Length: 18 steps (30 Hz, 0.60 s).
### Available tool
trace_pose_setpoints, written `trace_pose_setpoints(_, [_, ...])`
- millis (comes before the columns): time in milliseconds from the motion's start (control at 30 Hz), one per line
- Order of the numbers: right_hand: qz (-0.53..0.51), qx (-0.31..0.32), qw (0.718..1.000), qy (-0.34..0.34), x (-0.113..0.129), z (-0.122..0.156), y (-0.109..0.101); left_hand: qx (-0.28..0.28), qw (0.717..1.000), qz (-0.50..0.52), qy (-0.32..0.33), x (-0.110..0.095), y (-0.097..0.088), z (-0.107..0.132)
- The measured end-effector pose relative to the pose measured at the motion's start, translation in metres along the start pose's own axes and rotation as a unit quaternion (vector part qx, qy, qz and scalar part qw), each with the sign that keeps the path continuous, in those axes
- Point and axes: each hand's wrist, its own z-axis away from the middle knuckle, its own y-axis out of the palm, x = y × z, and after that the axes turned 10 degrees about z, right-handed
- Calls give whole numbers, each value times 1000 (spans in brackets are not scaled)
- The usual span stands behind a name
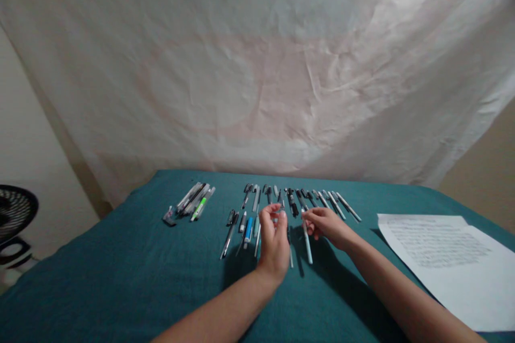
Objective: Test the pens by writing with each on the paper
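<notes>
My right hand (324, 225) pinches the upper end of a slim whitish pen (308, 246), whose lower end points toward me just above or on the cloth. Left of it, my left hand (274, 238) is raised with curled fingers and the thumb close to the fingertips; what it holds, if anything, I cannot make out. A thin pen (291, 257) shows partly from behind this hand. Beyond both hands lies a row of pens (292, 202). Nearer, left of my left hand, are a blue pen (248, 231) and a dark clear-barrelled pen (229, 237).
A pile of pens (197, 195) with a bright green marker (198, 209) lies at the left, beside a small dark-and-clear item (169, 217). Written paper sheets (450, 278) rest at the right on the green cloth (132, 278). A black fan (16, 211) stands far left.
</notes>
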Motion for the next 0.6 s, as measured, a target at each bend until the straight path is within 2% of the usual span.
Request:
trace_pose_setpoints(67, [49,7,999,-3,-6,-2,8,-19,994,-105,36,-4,-7,-29])
trace_pose_setpoints(100, [67,6,998,-2,-9,-4,12,-14,980,-193,48,-7,-13,-44])
trace_pose_setpoints(167, [98,-1,995,-2,-13,-7,20,7,966,-252,52,-12,-27,-74])
trace_pose_setpoints(267, [141,-20,990,-12,-19,-10,26,43,935,-347,53,-19,-59,-108])
trace_pose_setpoints(333, [164,-29,986,-22,-21,-11,26,49,903,-425,46,-23,-85,-123])
trace_pose_setpoints(467, [188,-28,981,-33,-25,-10,24,18,828,-560,-1,-24,-131,-141])
trace_pose_setpoints(600, [193,-33,980,-43,-26,-8,24,-10,763,-644,-44,-22,-160,-152])
